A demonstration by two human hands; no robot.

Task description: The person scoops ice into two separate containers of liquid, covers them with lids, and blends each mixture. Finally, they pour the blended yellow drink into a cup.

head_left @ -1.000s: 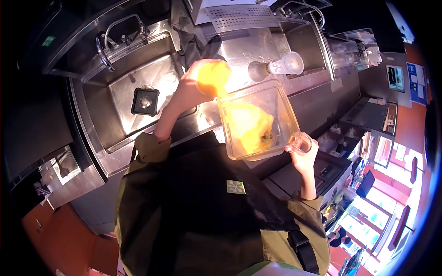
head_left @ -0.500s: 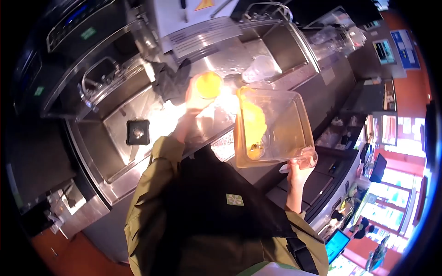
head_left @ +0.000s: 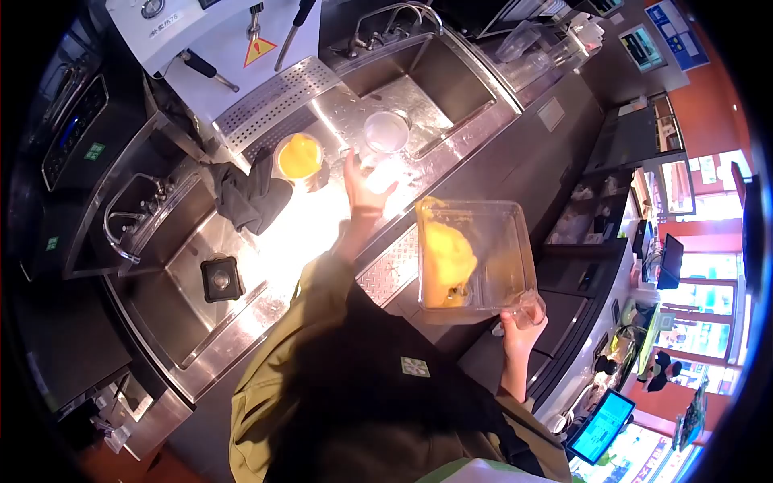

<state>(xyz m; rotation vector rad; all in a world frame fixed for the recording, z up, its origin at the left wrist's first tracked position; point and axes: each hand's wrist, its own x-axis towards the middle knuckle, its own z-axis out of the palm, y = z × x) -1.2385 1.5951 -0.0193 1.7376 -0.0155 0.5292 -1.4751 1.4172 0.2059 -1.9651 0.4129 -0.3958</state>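
My right hand (head_left: 523, 330) grips the handle of a clear square blender jug (head_left: 503, 258), which is tilted on its side with yellow-orange pulp along its left wall. On the steel counter, my left hand (head_left: 366, 193) is empty with its fingers apart, just below an empty clear cup (head_left: 386, 133). To the left of that hand a cup filled with yellow pulp (head_left: 299, 157) stands on the counter, beside a crumpled dark cloth (head_left: 251, 196).
A white machine (head_left: 209, 48) with black handles and a drip grate (head_left: 278, 101) stands behind the counter. Sinks lie at left (head_left: 181, 322) and upper right (head_left: 451, 72); a black square base (head_left: 222, 278) sits in the left one. A lit screen (head_left: 602, 427) is at lower right.
My left hand has let go of the pulp-filled cup, which now stands on the counter, and has moved right toward the empty cup. The jug has shifted slightly downward in the view.
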